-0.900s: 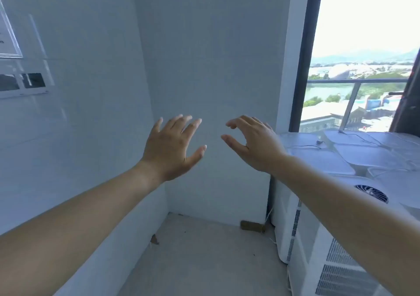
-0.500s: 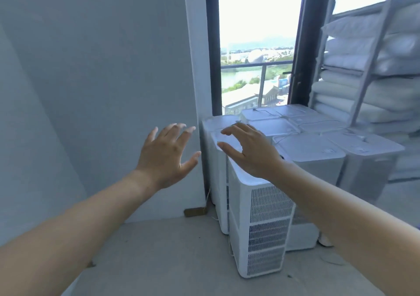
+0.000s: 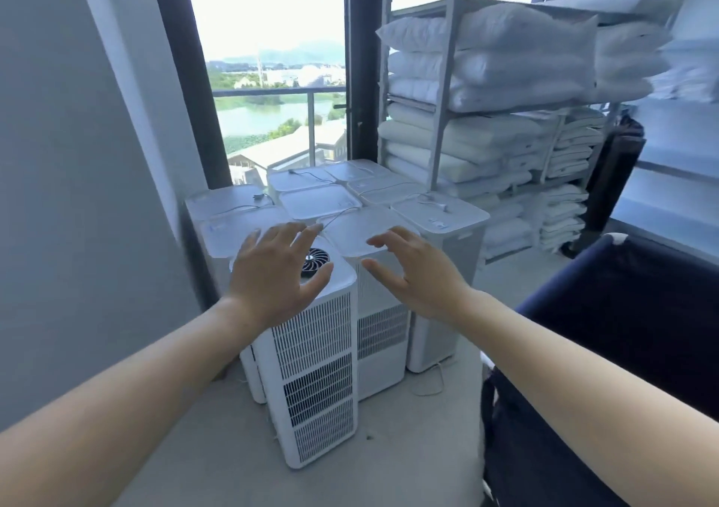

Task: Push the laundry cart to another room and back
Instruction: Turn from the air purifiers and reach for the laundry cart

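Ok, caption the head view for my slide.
Both hands, left and right, raised open before white air purifiers, dark laundry cart at right.

Daylight from the window, sky blown out to white. Interior is evenly lit with a cool cast and soft shadows. The grey wall on the left is dimmer. Wide-angle bending shows on the window frame and shelf uprights. Pillows at the upper right are smeared with blur; centre is reasonably sharp.
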### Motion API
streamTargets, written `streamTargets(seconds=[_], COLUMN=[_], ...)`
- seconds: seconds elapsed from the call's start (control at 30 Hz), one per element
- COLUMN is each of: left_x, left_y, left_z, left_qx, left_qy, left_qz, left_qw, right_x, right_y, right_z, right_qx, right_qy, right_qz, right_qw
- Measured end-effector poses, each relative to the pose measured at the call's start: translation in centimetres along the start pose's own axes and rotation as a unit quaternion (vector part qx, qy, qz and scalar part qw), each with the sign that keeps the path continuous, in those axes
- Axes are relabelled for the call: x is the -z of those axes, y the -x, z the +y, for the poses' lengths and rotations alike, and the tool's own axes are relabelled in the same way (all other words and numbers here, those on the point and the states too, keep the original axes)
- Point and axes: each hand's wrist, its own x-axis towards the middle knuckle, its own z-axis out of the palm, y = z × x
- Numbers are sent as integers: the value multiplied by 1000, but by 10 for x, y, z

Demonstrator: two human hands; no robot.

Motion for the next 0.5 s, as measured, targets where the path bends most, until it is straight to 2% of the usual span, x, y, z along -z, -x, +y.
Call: streamTargets(seconds=[0.2,0.5], left_x=[-33,-88], left_y=[-37,-94], left_z=[40,52], left_qx=[-33,-68], left_qy=[29,83], left_qz=[-12,-21], left_qw=[999,994], right_x=[9,-7], right_y=[12,-3], right_z=[54,109], right_qx=[-31,-82], right_qy=[0,-21], right_qz=[8,9], right_qw=[999,996])
